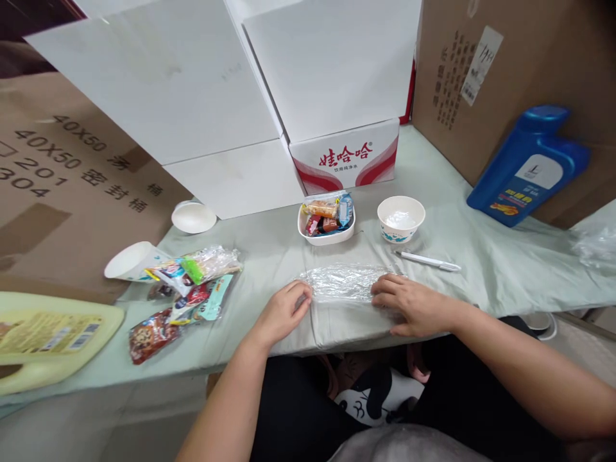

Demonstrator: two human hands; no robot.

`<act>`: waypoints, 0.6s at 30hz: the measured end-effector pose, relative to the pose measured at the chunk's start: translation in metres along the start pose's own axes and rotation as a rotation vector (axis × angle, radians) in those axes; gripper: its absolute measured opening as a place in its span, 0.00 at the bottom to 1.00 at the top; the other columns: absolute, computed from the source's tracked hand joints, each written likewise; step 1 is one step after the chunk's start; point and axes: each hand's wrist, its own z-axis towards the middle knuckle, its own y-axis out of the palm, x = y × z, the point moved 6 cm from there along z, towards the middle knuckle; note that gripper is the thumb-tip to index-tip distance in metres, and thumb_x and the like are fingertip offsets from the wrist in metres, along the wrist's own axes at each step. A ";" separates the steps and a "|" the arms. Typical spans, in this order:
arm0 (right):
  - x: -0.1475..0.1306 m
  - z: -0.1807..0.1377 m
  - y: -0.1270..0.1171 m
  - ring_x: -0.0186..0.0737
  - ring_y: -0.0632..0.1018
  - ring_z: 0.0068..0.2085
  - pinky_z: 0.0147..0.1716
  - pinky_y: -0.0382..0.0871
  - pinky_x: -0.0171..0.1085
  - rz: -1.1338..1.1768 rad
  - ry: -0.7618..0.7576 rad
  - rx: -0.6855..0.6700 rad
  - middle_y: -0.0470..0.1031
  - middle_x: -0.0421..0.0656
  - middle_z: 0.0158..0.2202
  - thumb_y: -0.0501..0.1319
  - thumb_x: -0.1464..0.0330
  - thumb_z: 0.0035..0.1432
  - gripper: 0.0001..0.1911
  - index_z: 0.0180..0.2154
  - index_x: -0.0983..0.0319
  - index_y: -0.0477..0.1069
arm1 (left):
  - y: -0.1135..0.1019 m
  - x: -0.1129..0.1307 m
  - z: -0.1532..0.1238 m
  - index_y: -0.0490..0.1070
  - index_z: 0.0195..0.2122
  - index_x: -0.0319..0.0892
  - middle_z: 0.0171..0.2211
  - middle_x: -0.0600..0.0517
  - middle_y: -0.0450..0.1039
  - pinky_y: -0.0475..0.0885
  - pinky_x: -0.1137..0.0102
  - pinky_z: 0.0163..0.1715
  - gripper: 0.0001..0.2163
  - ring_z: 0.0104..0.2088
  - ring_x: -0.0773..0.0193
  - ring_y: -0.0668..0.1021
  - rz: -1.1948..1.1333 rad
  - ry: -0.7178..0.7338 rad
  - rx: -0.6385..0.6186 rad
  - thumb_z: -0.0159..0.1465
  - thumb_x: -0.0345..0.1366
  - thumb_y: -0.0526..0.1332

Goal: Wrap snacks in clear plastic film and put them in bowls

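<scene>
A folded sheet of clear plastic film [339,282] lies crinkled on the cloth near the table's front edge. My left hand [283,311] is at its left end, thumb and fingers pinched together on the film's edge. Over its right end rests my right hand [409,303], fingers stretched out and slightly apart, touching the film. Just behind the film stands a white bowl [327,239] filled with wrapped snacks [322,215]. A paper bowl [401,224] with something clear inside stands to the right of it. Between that bowl and my right hand lies a white pen [428,260].
Several packaged snacks [192,285] are heaped at the left beside a tipped paper bowl [132,260] and another white bowl [194,218]. A yellow jug [58,333] lies far left. A blue bottle [532,167] leans at the right. White boxes [344,157] and cartons [452,83] line the back.
</scene>
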 end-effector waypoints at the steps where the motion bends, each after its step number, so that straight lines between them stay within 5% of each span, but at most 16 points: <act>1: 0.000 0.000 -0.003 0.47 0.70 0.52 0.52 0.65 0.45 0.017 0.006 0.013 0.72 0.50 0.48 0.62 0.67 0.53 0.16 0.44 0.63 0.73 | -0.001 -0.004 0.001 0.68 0.34 0.43 0.36 0.50 0.72 0.72 0.67 0.41 0.06 0.38 0.63 0.76 0.008 -0.020 0.019 0.64 0.32 0.52; 4: 0.011 -0.001 -0.012 0.39 0.74 0.39 0.41 0.68 0.38 0.081 0.110 0.054 0.75 0.45 0.36 0.55 0.73 0.58 0.08 0.35 0.61 0.72 | -0.002 -0.019 0.002 0.70 0.35 0.43 0.35 0.51 0.74 0.72 0.68 0.38 0.07 0.36 0.63 0.76 0.032 -0.096 0.085 0.65 0.36 0.53; 7: 0.035 -0.003 -0.016 0.38 0.75 0.33 0.34 0.67 0.35 0.099 0.306 0.133 0.76 0.43 0.33 0.54 0.71 0.60 0.07 0.36 0.61 0.71 | -0.003 -0.037 0.004 0.71 0.36 0.43 0.34 0.52 0.76 0.72 0.69 0.37 0.08 0.34 0.63 0.77 0.030 -0.197 0.186 0.64 0.39 0.55; 18: 0.062 0.006 -0.003 0.45 0.79 0.35 0.31 0.64 0.37 -0.336 0.665 0.213 0.79 0.48 0.35 0.49 0.62 0.68 0.15 0.41 0.62 0.70 | 0.009 -0.051 0.023 0.72 0.41 0.44 0.36 0.50 0.76 0.72 0.65 0.39 0.08 0.36 0.59 0.78 0.200 -0.425 0.296 0.60 0.36 0.59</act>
